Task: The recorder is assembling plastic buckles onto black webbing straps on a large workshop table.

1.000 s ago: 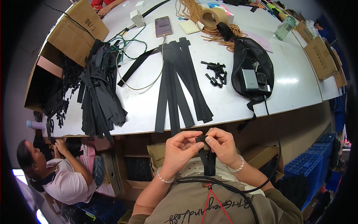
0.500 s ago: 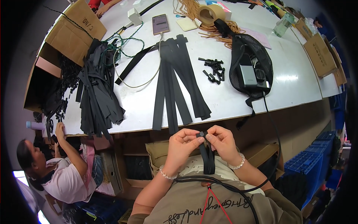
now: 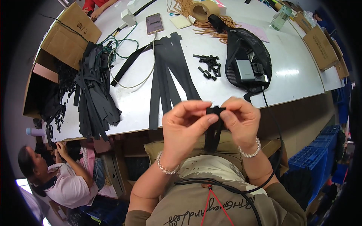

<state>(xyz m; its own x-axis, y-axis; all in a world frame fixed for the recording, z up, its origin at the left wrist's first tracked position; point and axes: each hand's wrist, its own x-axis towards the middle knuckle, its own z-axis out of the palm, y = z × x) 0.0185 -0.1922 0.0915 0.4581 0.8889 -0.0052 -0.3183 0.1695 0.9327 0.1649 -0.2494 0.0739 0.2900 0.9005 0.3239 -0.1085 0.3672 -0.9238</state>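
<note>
Left fingers (image 3: pixel 206 121) and right fingers (image 3: pixel 230 118) pinch a seemingly looped strap (image 3: pixel 212 139).

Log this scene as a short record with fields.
Left hand: pinching a black strap
Right hand: pinching the same strap, which hangs below both hands
Table: white
Table, left: heap of straps
Table, middle: flat black strips, small black pieces to their right
Table, right: black mesh bag
Farther back: phone, tape roll
Nearby: co-worker at left
</note>
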